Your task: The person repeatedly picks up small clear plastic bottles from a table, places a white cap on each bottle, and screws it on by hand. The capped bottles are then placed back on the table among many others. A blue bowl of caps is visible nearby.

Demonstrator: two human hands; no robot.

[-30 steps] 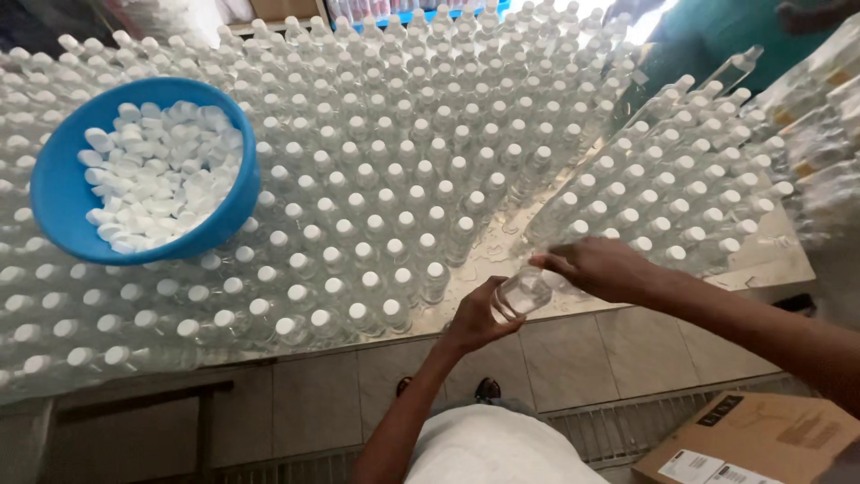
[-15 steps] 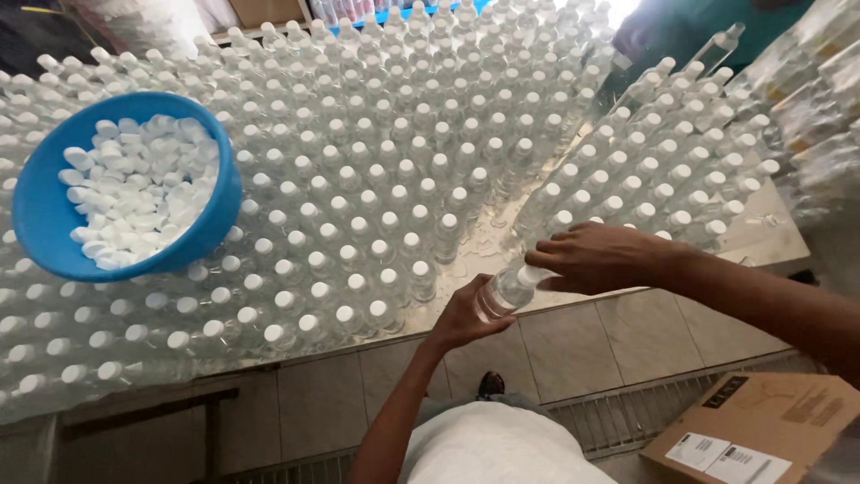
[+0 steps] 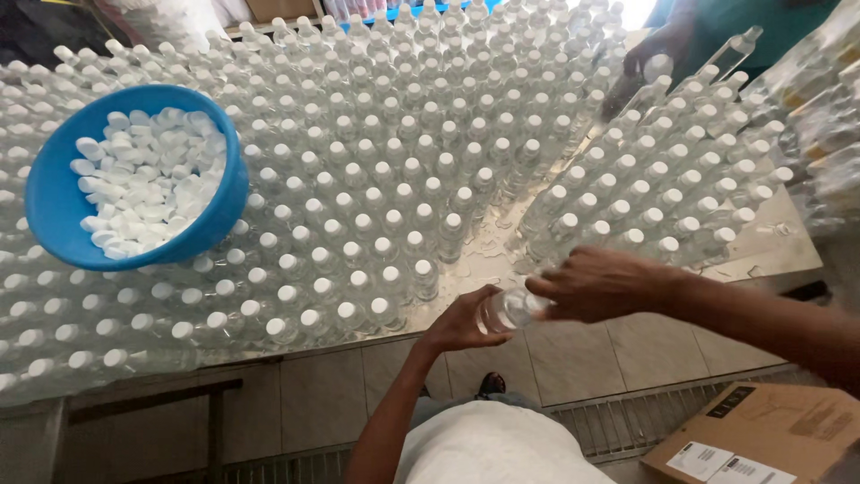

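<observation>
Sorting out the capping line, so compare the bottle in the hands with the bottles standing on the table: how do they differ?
The held bottle lies tilted sideways between the left hand and right hand; the table bottles stand upright in rows, untouched. Both are small, clear plastic.

Both hands meeting at the middle, left hand (image 3: 461,323) cupped underneath, right hand (image 3: 602,285) curled over, forearms converging

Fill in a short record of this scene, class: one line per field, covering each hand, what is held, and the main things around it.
Left hand: grips the base of a small clear plastic bottle
Right hand: closed over the bottle's top
Table: shiny metal, packed with upright white-capped clear bottles
Bowl: round blue plastic, resting on the bottles, holds loose white caps
Floor: brown cardboard box
Far side: another person's hand
</observation>
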